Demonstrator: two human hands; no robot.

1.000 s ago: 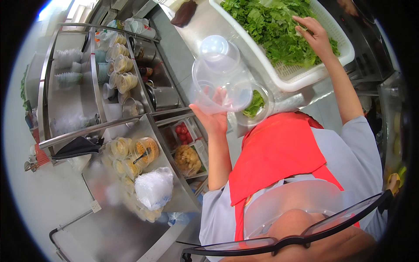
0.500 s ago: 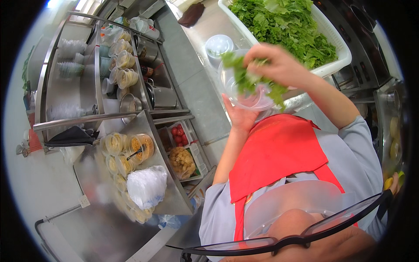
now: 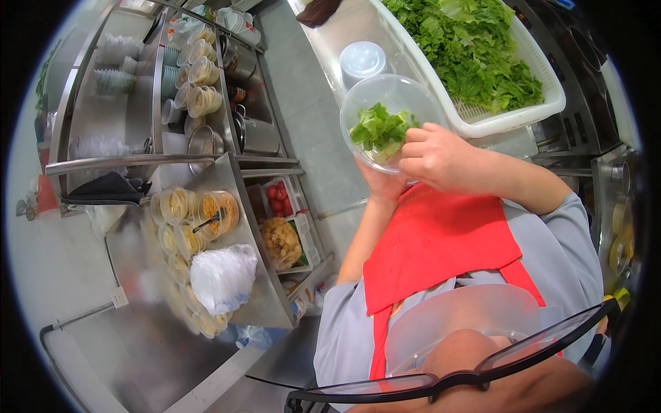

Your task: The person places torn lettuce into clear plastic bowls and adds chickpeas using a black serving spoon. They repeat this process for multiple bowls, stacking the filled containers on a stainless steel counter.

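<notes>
My left hand (image 3: 382,184) holds a clear plastic bowl (image 3: 396,93) from underneath, in front of my chest. A small bunch of green lettuce (image 3: 375,127) lies inside the bowl. My right hand (image 3: 441,158) rests on the bowl's near rim, fingers curled and touching the lettuce. Just beyond the bowl stands a white slotted basket (image 3: 523,113) heaped with lettuce leaves (image 3: 475,48). I wear a red apron (image 3: 441,241) over a grey shirt.
A stack of clear lidded containers (image 3: 361,60) stands left of the basket on the steel counter (image 3: 317,117). At left is a steel shelf (image 3: 255,289) with filled clear cups (image 3: 186,206), a white plastic bag (image 3: 224,275), a tray of tomatoes (image 3: 279,199) and a tray of fried food (image 3: 281,241).
My right hand came back from the basket with lettuce and has pushed it down into the bowl. The left hand has lowered the bowl slightly toward my chest.
</notes>
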